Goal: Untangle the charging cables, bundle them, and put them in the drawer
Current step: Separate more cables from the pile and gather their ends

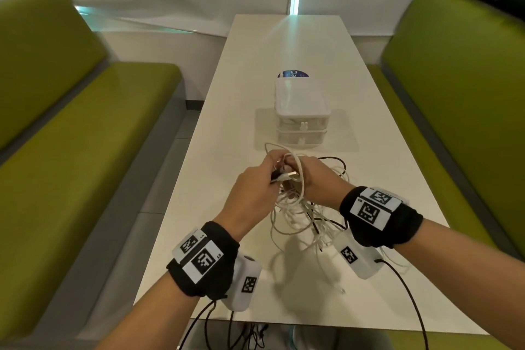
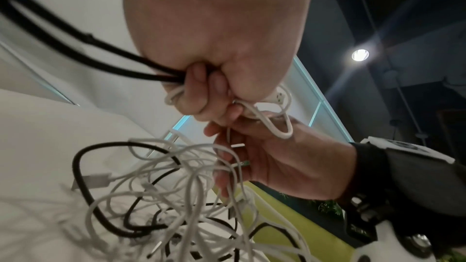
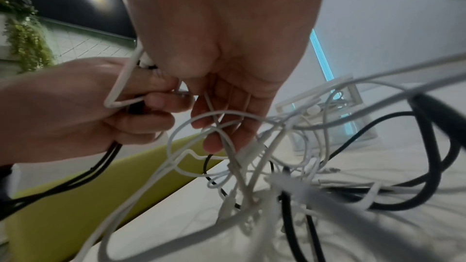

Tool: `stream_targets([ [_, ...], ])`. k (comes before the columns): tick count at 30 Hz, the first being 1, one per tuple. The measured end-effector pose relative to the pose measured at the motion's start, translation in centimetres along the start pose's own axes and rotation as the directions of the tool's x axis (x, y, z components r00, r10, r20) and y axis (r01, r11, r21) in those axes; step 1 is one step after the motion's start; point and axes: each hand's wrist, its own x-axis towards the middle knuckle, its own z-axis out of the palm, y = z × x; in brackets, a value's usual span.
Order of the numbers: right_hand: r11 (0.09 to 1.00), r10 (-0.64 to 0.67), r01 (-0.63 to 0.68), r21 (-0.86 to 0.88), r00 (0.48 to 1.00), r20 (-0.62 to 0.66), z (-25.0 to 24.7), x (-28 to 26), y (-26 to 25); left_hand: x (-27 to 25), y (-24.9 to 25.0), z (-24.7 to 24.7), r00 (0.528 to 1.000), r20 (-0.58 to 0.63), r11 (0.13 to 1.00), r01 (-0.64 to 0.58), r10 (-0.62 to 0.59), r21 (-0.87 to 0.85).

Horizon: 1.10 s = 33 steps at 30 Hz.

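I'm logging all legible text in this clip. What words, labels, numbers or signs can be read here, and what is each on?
"Cla": white letters, cut off, on the blue round label behind the white drawer unit.
Square black-and-white marker codes on the left wristband and right wristband: patterns, not words.
Tiny characters beside those codes: too small to read.
Wrist views: no text.
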Motion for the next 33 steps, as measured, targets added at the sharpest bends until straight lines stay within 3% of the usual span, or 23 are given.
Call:
stream_targets([
  [3, 1.000, -0.002, 0.003, -0.018, 0.998, 0.057, 0.5, 0.1, 0.0, 0.0, 0.2, -0.2, 0.986, -0.169, 0.994, -0.032, 0.014, -0.103],
  [8, 0.984, 0.022, -0.028, 0.173, 0.999, 0.034, 1.3, -0.2, 0.4, 0.9, 0.8, -1.1, 0.997, -0.082, 1.000, -0.016, 0.015, -0.011],
  [11, 0.991, 0.033, -0.038, 0.127, 0.999, 0.040, 1.2, -0.5, 0.8, 0.9, 1.4, -2.5, 0.971, -0.231, 0.982, -0.095, 0.055, -0.161],
  [14, 0.992, 0.017, -0.017, 0.128, 1.000, 0.007, 1.1, -0.8, 1.4, 1.1, 2.5, -4.7, 0.908, -0.418, 0.869, -0.197, -0.012, -0.454],
  [19, 0.997, 0.029, -0.027, -0.072, 0.999, 0.023, 1.0, -0.3, 1.2, 1.3, 4.4, -5.6, 0.871, -0.484, 0.681, -0.301, -0.089, -0.667],
  [22, 0.995, 0.005, -0.008, -0.096, 0.999, -0.031, 1.2, -0.4, 0.9, 1.6, 4.0, -5.6, 0.876, -0.476, 0.742, -0.264, -0.085, -0.617],
  [24, 0.996, -0.057, 0.054, -0.065, 0.998, -0.041, 1.0, -0.6, 0.5, 1.1, 3.8, -5.5, 0.886, -0.460, 0.782, -0.245, -0.060, -0.573],
  [27, 0.980, -0.156, 0.157, -0.124, 0.988, 0.020, 0.7, -1.3, 0.5, 0.0, 4.3, -5.9, 0.919, -0.387, 0.761, -0.199, -0.073, -0.617],
  [29, 0.978, -0.152, 0.162, -0.128, 0.985, 0.082, 0.1, -1.9, 0.3, -0.7, 5.0, -6.6, 0.960, -0.251, 0.735, -0.083, -0.122, -0.673],
  [31, 0.996, -0.083, 0.090, -0.024, 0.975, 0.205, -1.0, -2.6, -0.2, -1.4, 5.4, -7.0, 0.987, -0.062, 0.760, 0.074, -0.149, -0.646],
  [33, 1.000, -0.014, 0.003, 0.026, 0.917, 0.399, -1.6, -3.5, -0.6, -2.2, 5.4, -7.1, 0.984, 0.130, 0.811, 0.174, -0.122, -0.559],
])
